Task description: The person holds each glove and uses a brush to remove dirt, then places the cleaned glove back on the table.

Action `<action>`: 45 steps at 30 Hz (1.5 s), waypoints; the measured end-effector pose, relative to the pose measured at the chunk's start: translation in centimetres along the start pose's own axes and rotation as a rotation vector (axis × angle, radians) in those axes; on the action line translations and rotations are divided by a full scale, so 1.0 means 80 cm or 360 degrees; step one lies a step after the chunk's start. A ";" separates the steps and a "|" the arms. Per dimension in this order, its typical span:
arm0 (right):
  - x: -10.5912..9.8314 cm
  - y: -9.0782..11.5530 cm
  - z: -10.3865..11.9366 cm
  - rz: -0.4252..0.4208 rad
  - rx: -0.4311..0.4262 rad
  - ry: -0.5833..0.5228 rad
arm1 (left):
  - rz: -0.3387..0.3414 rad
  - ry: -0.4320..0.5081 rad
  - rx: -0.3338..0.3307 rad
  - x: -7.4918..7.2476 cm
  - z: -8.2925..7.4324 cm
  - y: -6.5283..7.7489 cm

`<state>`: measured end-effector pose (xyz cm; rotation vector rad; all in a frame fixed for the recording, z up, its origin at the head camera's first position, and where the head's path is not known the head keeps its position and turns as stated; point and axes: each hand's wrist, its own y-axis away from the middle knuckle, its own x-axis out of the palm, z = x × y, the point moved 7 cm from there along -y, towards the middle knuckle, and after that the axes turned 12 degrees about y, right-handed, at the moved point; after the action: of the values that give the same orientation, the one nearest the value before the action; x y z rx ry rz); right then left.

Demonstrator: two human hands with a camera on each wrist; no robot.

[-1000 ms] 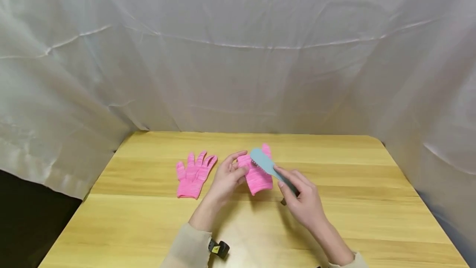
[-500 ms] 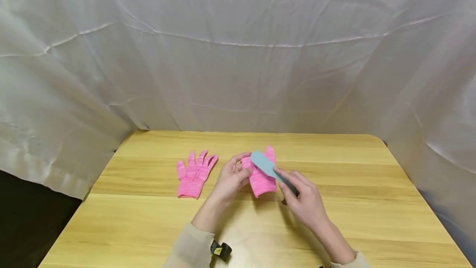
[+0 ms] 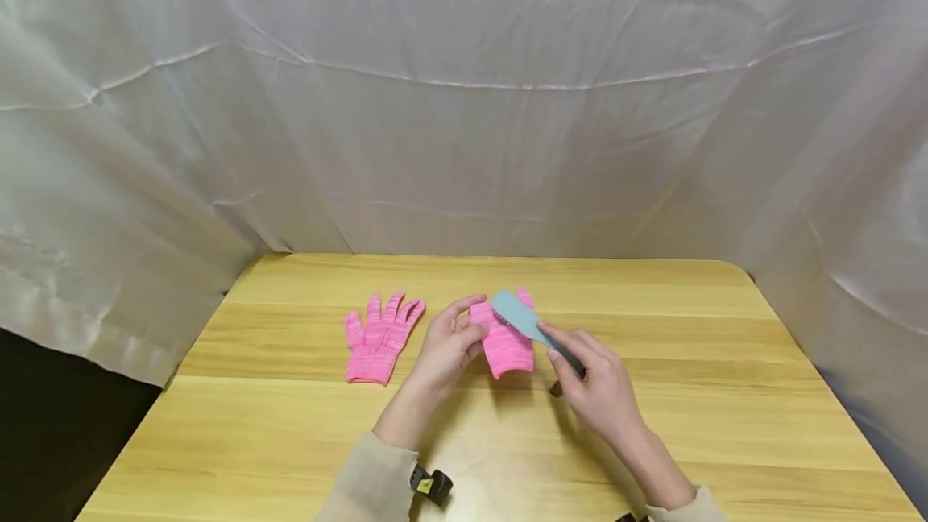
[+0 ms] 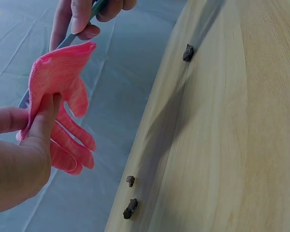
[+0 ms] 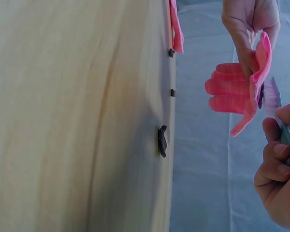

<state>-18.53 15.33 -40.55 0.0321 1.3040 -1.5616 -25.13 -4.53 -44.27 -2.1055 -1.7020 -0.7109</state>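
My left hand point(image 3: 445, 353) pinches a pink knitted glove point(image 3: 507, 349) above the table, its cuff toward me and its fingers dangling in the left wrist view. A light-blue brush point(image 3: 516, 314) with pale bristles is gripped by its handle in my right hand point(image 3: 598, 389). The brush head slants over the glove, bristles facing the fabric. Between bristles and glove, the right wrist view shows a dark clump point(image 5: 261, 96) against the pink fabric. The matching pink glove point(image 3: 377, 345) lies flat, palm-shaped, left of my left hand.
Dark crumbly lumps lie on the wooden table point(image 3: 254, 425), one point(image 4: 188, 52) apart from two others point(image 4: 130, 209) in the left wrist view. A grey-white sheet point(image 3: 464, 143) hangs behind the table and along both sides. Black wrist devices point(image 3: 432, 486) sit at my sleeves.
The held glove and left hand shift slightly right, then a little back left. The brush head tilts and moves a little right over the glove. The flat glove stays put.
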 end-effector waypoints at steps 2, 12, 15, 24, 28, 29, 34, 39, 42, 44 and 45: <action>-0.001 0.000 0.000 -0.0001 0.0003 0.0003 | -0.0006 0.0011 0.0001 0.000 0.000 0.000; -0.002 0.000 -0.002 0.0005 0.0045 0.0013 | -0.0004 0.0014 -0.0002 0.000 -0.001 0.001; -0.003 -0.001 -0.002 0.0009 0.0067 -0.0023 | -0.0005 0.0013 0.0009 -0.001 0.000 0.000; -0.008 -0.004 0.000 0.0012 0.0165 -0.0191 | 0.0006 0.0014 0.0022 -0.001 -0.001 -0.002; -0.006 -0.004 0.001 0.0031 0.0149 -0.0198 | 0.0023 -0.0025 0.0014 0.002 -0.001 0.001; -0.005 -0.003 0.002 0.0035 0.0141 -0.0205 | 0.0028 -0.0036 0.0015 0.002 -0.001 0.001; 0.000 -0.001 0.005 0.0065 0.0098 -0.0259 | 0.0054 -0.0058 0.0026 0.005 -0.001 0.002; 0.002 0.000 0.009 0.0078 0.0063 -0.0245 | 0.0058 -0.0064 0.0033 0.006 -0.002 0.003; 0.004 0.001 0.010 0.0065 0.0037 -0.0203 | 0.0043 -0.0065 0.0036 0.005 -0.003 0.003; 0.004 0.002 0.010 0.0050 0.0020 -0.0166 | 0.0030 -0.0063 0.0040 0.004 -0.003 0.004; 0.004 0.002 0.010 0.0042 0.0010 -0.0148 | 0.0023 -0.0058 0.0042 0.004 -0.003 0.004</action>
<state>-18.13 14.56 -40.53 -0.0190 1.2210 -1.5272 -24.80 -4.49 -43.88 -2.1230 -1.7043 -0.6459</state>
